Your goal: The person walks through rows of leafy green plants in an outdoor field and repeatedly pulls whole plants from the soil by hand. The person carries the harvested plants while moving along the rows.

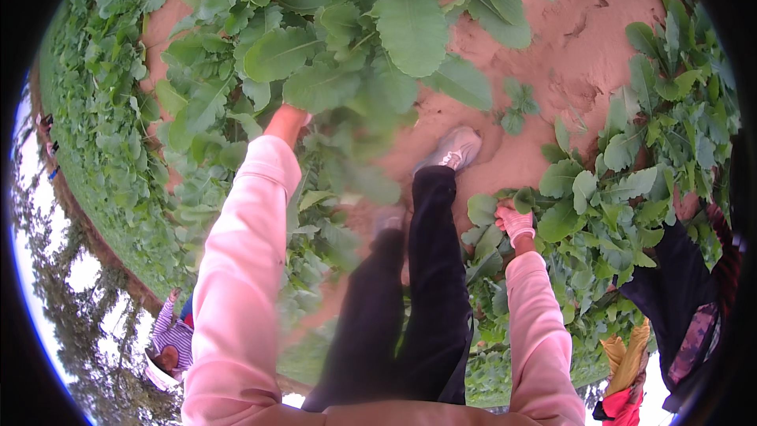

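My left hand reaches in among the broad green leaves of a leafy crop row ahead of me. Foliage hides its fingers, so what they touch does not show. Lower on the right, my right hand, in a pale thin glove, sits at the edge of another row of leafy plants. Its fingers are curled, and a small leaf overlaps them. Whether they grip a stem cannot be made out. Both forearms wear pink sleeves.
Reddish bare soil runs between the rows, with my grey shoe on it. A small seedling grows there. A person in a striped top is at lower left. Another person in dark clothing bends close on the right, near yellow-and-red clothing.
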`<state>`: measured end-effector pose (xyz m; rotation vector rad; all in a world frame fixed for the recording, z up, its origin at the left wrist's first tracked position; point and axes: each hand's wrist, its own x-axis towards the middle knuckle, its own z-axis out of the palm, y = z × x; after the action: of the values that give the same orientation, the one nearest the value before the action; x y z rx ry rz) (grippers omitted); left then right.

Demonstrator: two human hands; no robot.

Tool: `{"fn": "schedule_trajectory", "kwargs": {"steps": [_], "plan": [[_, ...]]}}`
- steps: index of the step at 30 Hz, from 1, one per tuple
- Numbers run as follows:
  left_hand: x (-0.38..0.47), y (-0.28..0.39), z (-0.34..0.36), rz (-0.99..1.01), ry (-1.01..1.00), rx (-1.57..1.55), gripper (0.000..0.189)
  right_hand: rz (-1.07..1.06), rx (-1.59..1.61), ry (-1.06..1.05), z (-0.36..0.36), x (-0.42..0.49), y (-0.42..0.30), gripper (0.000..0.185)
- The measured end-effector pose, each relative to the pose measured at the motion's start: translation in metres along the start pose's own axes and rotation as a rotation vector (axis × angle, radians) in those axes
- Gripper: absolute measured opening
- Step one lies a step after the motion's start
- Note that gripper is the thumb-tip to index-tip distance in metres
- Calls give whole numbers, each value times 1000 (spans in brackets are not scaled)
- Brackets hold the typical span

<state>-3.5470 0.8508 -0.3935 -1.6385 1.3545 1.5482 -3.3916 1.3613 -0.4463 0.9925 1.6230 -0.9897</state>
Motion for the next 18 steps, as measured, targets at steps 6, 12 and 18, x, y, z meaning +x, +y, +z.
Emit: {"fn": "schedule_trajectory", "kwargs": {"steps": [6,12,18], "plan": [[-13,43,19,-118,107,625,62,80,-4,-73,-2,-17,-25,11],[0,20,15,-135,232,724,64,98,33,-74,-1,-16,-23,11],[71,-22,-14,204,196,786,36,54,57,-16,1,-22,-28,9]]}}
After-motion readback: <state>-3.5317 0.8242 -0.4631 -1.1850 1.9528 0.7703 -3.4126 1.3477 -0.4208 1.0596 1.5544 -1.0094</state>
